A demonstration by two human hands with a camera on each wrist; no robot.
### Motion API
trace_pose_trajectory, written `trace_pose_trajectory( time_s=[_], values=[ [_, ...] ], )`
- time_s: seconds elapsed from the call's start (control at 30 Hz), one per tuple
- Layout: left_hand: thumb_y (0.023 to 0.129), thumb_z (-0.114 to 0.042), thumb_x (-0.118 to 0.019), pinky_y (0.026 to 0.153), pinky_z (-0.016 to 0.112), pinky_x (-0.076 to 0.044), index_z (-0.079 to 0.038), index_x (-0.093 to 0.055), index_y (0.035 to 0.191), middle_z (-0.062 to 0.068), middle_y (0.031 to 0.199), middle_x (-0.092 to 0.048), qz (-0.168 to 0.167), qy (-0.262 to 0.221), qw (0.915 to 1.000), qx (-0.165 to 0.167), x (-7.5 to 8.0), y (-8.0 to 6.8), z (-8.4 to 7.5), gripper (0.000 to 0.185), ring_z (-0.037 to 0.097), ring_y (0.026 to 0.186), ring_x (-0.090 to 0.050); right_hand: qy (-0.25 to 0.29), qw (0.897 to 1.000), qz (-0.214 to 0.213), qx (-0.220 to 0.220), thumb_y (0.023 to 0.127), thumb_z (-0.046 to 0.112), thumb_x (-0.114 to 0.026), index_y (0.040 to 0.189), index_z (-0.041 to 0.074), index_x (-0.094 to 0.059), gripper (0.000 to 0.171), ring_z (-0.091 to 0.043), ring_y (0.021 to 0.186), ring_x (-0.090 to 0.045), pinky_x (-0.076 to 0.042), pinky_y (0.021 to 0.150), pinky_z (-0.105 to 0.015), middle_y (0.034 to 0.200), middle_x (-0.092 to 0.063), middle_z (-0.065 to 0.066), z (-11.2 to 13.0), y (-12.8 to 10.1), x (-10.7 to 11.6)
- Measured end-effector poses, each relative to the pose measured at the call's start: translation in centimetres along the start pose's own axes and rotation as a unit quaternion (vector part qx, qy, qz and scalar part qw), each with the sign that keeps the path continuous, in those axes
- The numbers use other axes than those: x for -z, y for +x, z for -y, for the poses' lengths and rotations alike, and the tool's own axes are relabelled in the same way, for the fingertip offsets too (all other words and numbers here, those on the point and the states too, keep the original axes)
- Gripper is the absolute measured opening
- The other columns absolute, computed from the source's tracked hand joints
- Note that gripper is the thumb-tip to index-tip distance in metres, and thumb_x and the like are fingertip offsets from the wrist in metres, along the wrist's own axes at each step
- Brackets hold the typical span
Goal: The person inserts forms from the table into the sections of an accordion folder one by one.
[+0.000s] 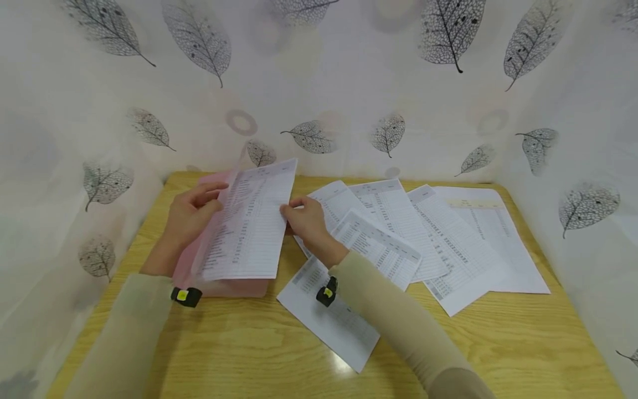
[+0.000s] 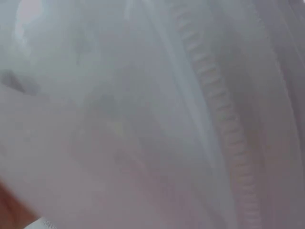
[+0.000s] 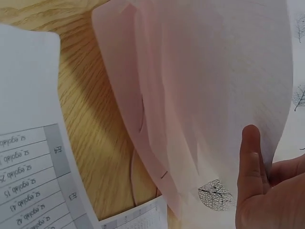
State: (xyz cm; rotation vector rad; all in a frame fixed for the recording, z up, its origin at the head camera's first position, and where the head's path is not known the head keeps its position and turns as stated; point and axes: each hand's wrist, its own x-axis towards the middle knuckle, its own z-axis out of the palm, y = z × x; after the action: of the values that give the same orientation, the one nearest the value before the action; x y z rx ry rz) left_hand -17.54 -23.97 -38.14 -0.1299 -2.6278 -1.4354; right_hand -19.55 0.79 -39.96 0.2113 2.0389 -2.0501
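Observation:
A printed sheet with a table of rows stands tilted over a pink translucent folder at the table's left. My left hand grips the folder's raised flap at the sheet's left edge. The right hand pinches the sheet's right edge. In the right wrist view the thumb presses on the sheet's back, with the pink folder showing through. The left wrist view is filled by a blurred pinkish film with a ridged strip.
Several more printed sheets lie fanned across the wooden table to the right, one under my right forearm. Leaf-patterned curtain walls close the table in at the back and both sides.

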Motion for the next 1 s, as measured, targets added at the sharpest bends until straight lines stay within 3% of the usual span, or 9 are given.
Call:
trace_pose_trajectory(
  time_s=[0.17,0.37,0.6,0.83,1.0],
  values=[
    [0.101,-0.006,-0.055,0.082,0.005,-0.043,-0.004,-0.067,0.138,0.024,0.145,-0.063,-0.008,-0.004,0.9999,-0.005,0.0,0.1,0.0,0.040,0.045,0.129,-0.063,0.025,1.000,0.005,0.011,0.097,0.007,-0.067,0.108,-0.001,-0.059,0.016,-0.013,0.053,-0.067,-0.065,0.067,-0.042,0.080,-0.072,-0.014,0.1,-0.1,-0.1],
    [0.101,-0.009,-0.056,0.081,0.007,-0.044,-0.007,-0.068,0.138,0.022,0.145,-0.064,-0.012,0.009,0.9998,0.009,0.0,0.1,-0.1,0.039,0.043,0.129,-0.064,0.017,0.999,0.036,-0.001,0.098,0.005,-0.064,0.101,0.003,-0.056,0.009,-0.015,0.056,-0.068,-0.062,0.081,-0.056,0.071,-0.066,-0.007,-0.2,0.2,-0.3],
    [0.103,-0.013,-0.053,0.082,0.008,-0.043,-0.010,-0.066,0.142,0.024,0.148,-0.061,0.002,0.014,0.9997,0.020,-0.1,0.0,0.1,0.041,0.044,0.128,-0.063,0.004,0.999,0.036,-0.014,0.098,0.006,-0.065,0.103,0.003,-0.056,0.010,-0.017,0.057,-0.068,-0.062,0.083,-0.056,0.073,-0.066,-0.008,-0.7,1.0,-1.1],
    [0.102,-0.012,-0.054,0.080,0.007,-0.043,-0.009,-0.066,0.142,0.026,0.144,-0.063,-0.003,0.006,0.9998,0.018,-0.2,0.0,-0.1,0.042,0.043,0.126,-0.065,0.001,0.999,0.044,-0.006,0.096,0.006,-0.065,0.098,0.003,-0.056,0.010,-0.014,0.055,-0.068,-0.061,0.056,-0.031,0.076,-0.067,-0.012,-1.1,1.6,-2.2],
    [0.101,-0.008,-0.055,0.079,0.005,-0.044,-0.007,-0.067,0.140,0.026,0.141,-0.065,-0.006,-0.006,1.0000,0.004,-0.5,0.1,-0.1,0.041,0.044,0.125,-0.066,-0.017,0.999,0.040,-0.006,0.095,0.007,-0.067,0.095,0.003,-0.057,0.011,-0.018,0.058,-0.070,-0.062,0.056,-0.033,0.082,-0.070,-0.015,-0.9,1.7,-2.7]
  ],
)
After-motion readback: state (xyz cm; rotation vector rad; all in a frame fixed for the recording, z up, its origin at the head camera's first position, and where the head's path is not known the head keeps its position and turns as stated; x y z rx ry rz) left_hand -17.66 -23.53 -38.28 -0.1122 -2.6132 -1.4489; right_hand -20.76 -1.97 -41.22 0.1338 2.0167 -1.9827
